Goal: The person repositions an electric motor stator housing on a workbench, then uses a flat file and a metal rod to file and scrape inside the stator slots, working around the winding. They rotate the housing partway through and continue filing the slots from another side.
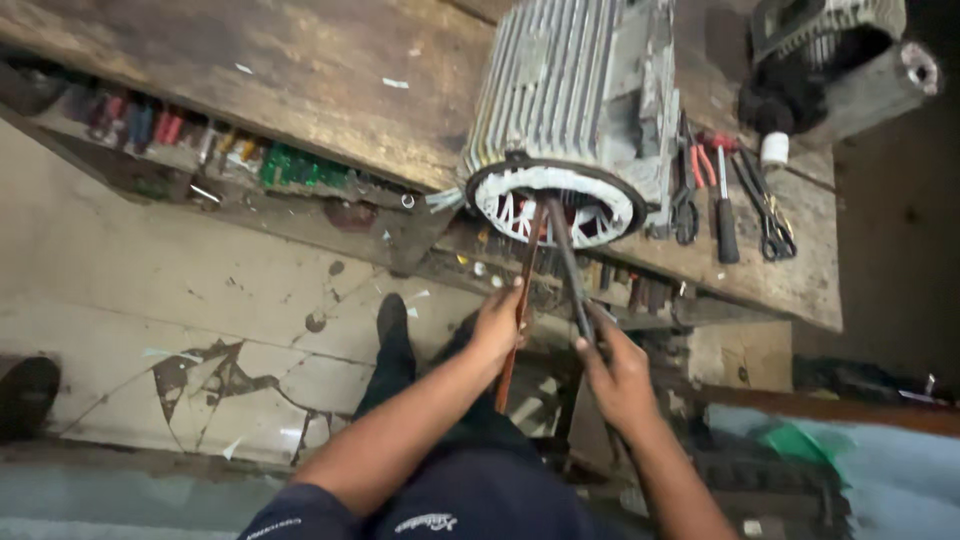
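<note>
While both arms are stretched forward from the lower edge of the view, a long tool is gripped in each hand. A reddish-brown rod (pixel 518 310) is clasped in the closed left hand (pixel 497 325), its lower end passing below the fist and its upper end reaching into the open face of the motor stator (pixel 572 110). A dark metal bar (pixel 566 260) is held in the closed right hand (pixel 618 372), and its far tip meets the rod's tip just inside the stator's ring. The two tools are crossed near the white windings (pixel 515 212) visible within the opening.

Directly beyond the hands, the ribbed grey stator is laid on its side on a worn wooden workbench (pixel 330 80), with its open end turned toward the person and overhanging the bench edge. To the right of the right hand and further off, red-handled pliers (pixel 690 185), a black-handled screwdriver (pixel 725 215) and scissors (pixel 768 215) are laid on the bench beside the stator. A second motor housing (pixel 830 30) is seen at the far right corner. Left of the left hand, a shelf under the bench is filled with small coloured items that cannot be told apart. Below the hands, a dark-trousered leg and black shoe (pixel 392 325) are set on the cracked floor (pixel 200 300).
</note>
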Action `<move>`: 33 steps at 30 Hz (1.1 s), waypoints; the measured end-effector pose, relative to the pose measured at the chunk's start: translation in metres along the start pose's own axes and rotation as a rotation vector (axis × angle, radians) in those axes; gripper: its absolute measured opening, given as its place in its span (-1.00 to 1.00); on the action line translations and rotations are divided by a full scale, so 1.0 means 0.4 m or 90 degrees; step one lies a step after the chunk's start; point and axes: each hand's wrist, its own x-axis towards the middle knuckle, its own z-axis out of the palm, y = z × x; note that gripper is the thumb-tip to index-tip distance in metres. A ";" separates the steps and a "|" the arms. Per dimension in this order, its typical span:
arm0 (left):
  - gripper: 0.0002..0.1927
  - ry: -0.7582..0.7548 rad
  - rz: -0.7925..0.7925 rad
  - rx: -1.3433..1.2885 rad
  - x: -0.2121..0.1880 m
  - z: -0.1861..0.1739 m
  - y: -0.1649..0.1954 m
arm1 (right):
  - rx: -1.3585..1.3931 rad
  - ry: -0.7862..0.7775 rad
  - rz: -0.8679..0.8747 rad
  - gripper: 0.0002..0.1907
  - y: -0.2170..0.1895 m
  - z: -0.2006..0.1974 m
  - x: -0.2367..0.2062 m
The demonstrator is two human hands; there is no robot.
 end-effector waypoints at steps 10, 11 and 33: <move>-0.63 0.028 -0.047 0.055 -0.066 0.018 -0.008 | 0.389 -0.022 0.258 -0.31 -0.015 -0.142 -0.122; -0.66 0.012 -0.042 0.031 -0.057 0.025 -0.009 | 0.388 -0.017 0.247 -0.30 -0.015 -0.141 -0.123; -0.54 -0.079 -0.119 -0.127 0.058 0.055 0.008 | 0.359 -0.019 0.263 -0.27 -0.009 -0.077 -0.054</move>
